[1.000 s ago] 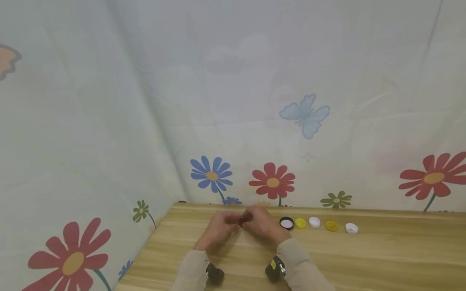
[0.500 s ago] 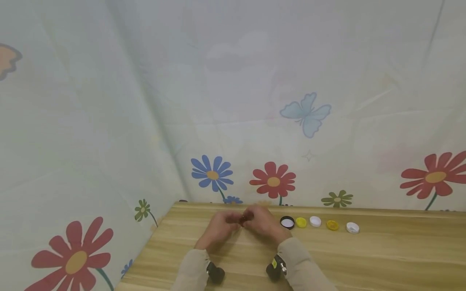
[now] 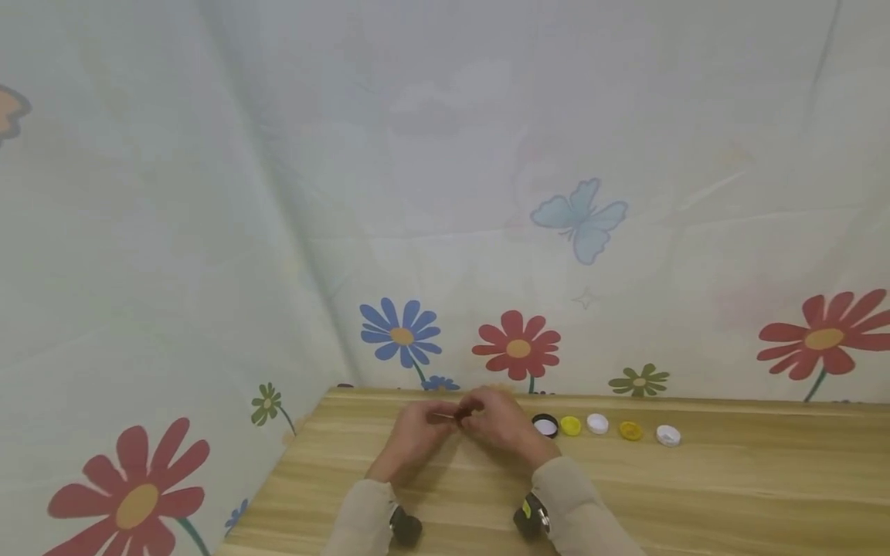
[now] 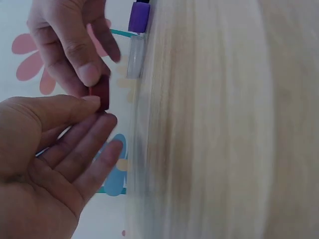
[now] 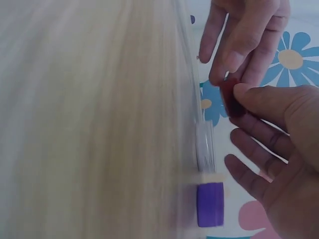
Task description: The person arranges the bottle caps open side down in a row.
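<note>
In the head view my left hand (image 3: 417,432) and right hand (image 3: 495,421) meet above the back of the table. Between them is a small, short, dark red cap (image 4: 102,93), seen edge-on in the left wrist view. My left thumb and fingers pinch its near end there, and the other fingers spread loosely below. In the right wrist view, my right thumb presses the face of the dark red cap (image 5: 231,99) with fingers behind it. The cap is mostly covered by my fingers in the head view.
Along the wooden table's (image 3: 765,479) back lie a black-rimmed lid (image 3: 545,426), a yellow cap (image 3: 570,426), a white cap (image 3: 597,424), an orange cap (image 3: 630,431) and another white cap (image 3: 668,435). A clear cap (image 5: 205,145) and purple cap (image 5: 210,204) sit nearby.
The head view has shifted slightly. My fingers have moved a little around the dark red cap, and a wider gap shows in my left hand. The caps on the table have stayed put.
</note>
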{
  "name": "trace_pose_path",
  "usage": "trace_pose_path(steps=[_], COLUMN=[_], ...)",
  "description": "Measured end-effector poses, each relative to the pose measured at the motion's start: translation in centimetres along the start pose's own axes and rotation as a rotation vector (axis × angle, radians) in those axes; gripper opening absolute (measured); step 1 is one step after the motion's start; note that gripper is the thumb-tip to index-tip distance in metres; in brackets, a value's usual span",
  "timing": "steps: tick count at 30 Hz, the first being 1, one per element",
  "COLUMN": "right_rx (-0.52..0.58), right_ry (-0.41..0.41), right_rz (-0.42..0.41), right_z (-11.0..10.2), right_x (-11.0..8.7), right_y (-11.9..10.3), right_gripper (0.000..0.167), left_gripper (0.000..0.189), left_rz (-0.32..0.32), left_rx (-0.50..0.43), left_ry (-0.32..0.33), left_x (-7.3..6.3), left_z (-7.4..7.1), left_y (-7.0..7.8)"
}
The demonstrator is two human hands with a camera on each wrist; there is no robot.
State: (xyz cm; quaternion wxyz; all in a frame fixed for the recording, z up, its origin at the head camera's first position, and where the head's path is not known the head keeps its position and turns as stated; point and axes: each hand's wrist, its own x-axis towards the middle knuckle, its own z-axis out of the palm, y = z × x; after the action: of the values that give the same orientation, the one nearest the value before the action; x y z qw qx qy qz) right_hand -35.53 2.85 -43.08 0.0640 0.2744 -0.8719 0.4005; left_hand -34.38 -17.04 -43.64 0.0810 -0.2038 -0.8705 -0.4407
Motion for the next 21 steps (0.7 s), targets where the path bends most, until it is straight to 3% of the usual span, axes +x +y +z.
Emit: trace_pose_path(steps=[7,11,16,21], right_rx=[0.037,0.081,0.17,0.23], right_ry=[0.048,0.08,0.095,0.118], right_rz=[-0.014,-0.027,0.015,0.051], right_z=[-0.6,-0.7,-0.9,-1.1], right_x=[-0.4,-0.9,-1.6,-2.3], right_y=[-0.7,-1.2,-1.3,-1.3], right_gripper=[0.017,0.017,0.018,0.015], left_gripper=[0.027,0.028,0.027,0.025], left_rz=[0.09,0.098,0.078,0.103], left_rx=[0.048,0.029,-0.001,-0.009], left_ry=[0.03,0.042,0.041,0.039], left_x=[0.0,-0.2,-0.4,-0.8], left_z=[-0.5,-0.8,-0.9,-0.7], left_y=[0.6,0.8,1.3,1.8])
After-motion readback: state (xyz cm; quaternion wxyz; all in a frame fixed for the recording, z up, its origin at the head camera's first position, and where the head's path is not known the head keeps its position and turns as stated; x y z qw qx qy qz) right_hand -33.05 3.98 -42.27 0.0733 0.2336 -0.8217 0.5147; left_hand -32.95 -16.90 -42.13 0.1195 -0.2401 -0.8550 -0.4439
